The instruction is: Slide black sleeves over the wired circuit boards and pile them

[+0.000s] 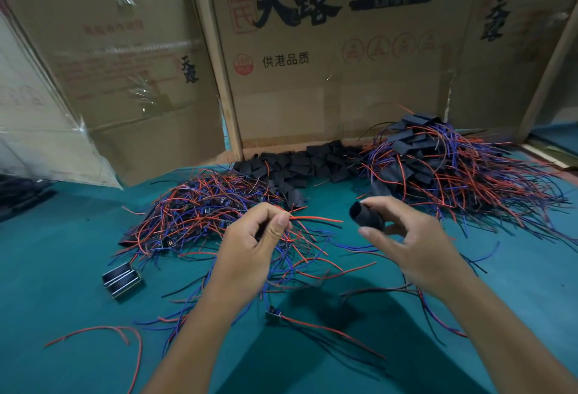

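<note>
Presently on the green table (62, 268), itemised:
- Left hand (250, 249): fingers curled, pinching a bunch of red and blue wires (312, 221) between thumb and forefinger; the wire ends point right, toward the other hand; any board at their root is hidden inside the fist
- Right hand (416, 243): thumb and fingers curled round one black sleeve (367, 216), its open mouth turned left toward the wire ends, a gap between the two
- Heap of unsleeved wired boards (194, 215): left of centre, red, blue and black leads tangled, just beyond the left hand
- Loose black sleeves (300, 163): a row along the foot of the cardboard, between the two heaps
- Pile of sleeved boards (438, 159): far right, black sleeves stacked high, leads fanning outward
- Small metal-framed parts (122, 279): two lying side by side, near left, apart from the heap
- Single small part with leads (272, 312): lying between the forearms
- Printed cardboard cartons (312, 65): standing upright behind everything
</note>
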